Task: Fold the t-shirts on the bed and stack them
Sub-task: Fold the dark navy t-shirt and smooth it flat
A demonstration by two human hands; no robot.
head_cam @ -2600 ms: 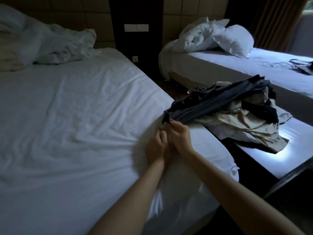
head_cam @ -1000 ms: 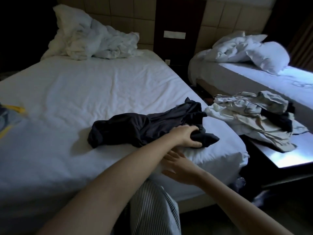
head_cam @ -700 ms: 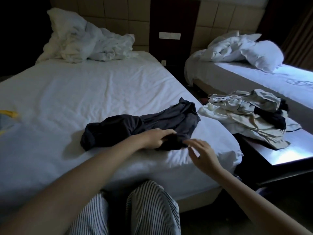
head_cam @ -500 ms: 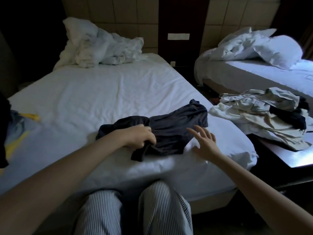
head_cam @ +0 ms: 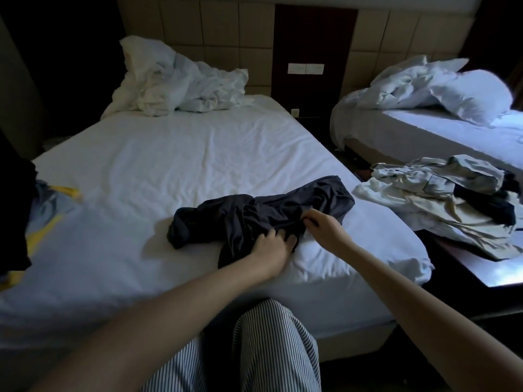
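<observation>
A crumpled dark t-shirt [head_cam: 254, 213] lies near the foot of the white bed [head_cam: 175, 159]. My left hand [head_cam: 270, 251] grips the shirt's near hem, fingers curled into the cloth. Just to its right, my right hand [head_cam: 322, 227] pinches the same edge. A pile of beige and dark clothes [head_cam: 441, 199] rests on the dark side table to the right. At the bed's left edge lies another garment with yellow and blue-grey parts [head_cam: 48, 205].
A rumpled white duvet [head_cam: 181, 80] sits at the head of the bed. A second bed [head_cam: 441, 131] with pillows stands at the right. The shiny dark table [head_cam: 498, 275] sits between the beds. My striped trouser legs [head_cam: 254, 355] press against the bed's foot.
The dark t-shirt came off the clothes pile onto the bed. Since half a second ago my right hand closed on its edge and my left hand shifted right along the hem.
</observation>
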